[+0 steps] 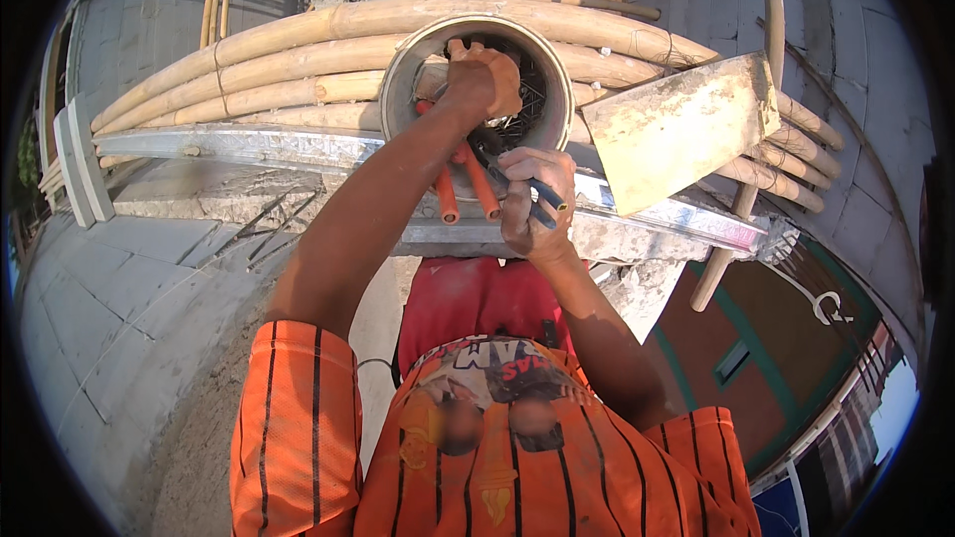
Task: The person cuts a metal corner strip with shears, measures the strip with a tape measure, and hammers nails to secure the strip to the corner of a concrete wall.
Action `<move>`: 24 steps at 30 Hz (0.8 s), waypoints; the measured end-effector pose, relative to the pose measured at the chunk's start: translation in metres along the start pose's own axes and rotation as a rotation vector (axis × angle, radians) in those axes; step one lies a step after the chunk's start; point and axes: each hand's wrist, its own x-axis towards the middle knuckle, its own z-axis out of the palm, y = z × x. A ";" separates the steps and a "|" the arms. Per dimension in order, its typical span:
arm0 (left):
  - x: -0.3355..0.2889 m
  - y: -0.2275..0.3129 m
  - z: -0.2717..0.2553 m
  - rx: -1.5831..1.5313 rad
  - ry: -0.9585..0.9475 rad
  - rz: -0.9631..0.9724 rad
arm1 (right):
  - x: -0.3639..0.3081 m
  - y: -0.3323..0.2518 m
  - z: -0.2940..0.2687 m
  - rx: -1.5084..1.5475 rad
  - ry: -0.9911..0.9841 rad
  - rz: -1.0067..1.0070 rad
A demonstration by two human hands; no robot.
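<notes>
A round bucket (564, 68) with a pale rim holds several nails (532, 99) and stands against the bamboo poles. My left hand (485, 80) reaches down inside it, fingers bent and closed; what they grip, if anything, is hidden. At the near side of the rim, my right hand (537, 189) is wrapped round pliers with dark blue handles (547, 197), whose head points toward the bucket. Just left of those, a tool with two orange handles (468, 182) leans out over the near rim, its head inside the bucket under my left forearm.
Thick bamboo poles (288, 65) run across behind the bucket, tied with wire. A metal channel (239, 142) lies along a rough concrete edge. To the right, a dusty flat board (686, 129) rests on the poles. Below on the right is a lower level with a brown and green surface (766, 338).
</notes>
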 end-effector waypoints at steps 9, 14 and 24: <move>-0.050 -0.010 0.016 -0.240 0.241 0.299 | -0.013 0.010 0.001 0.019 0.032 -0.019; -0.078 -0.015 0.000 -0.352 0.094 0.294 | -0.006 0.000 -0.003 0.049 -0.033 0.015; -0.075 -0.021 0.013 -0.630 0.097 0.456 | -0.005 0.004 0.003 0.042 0.039 -0.034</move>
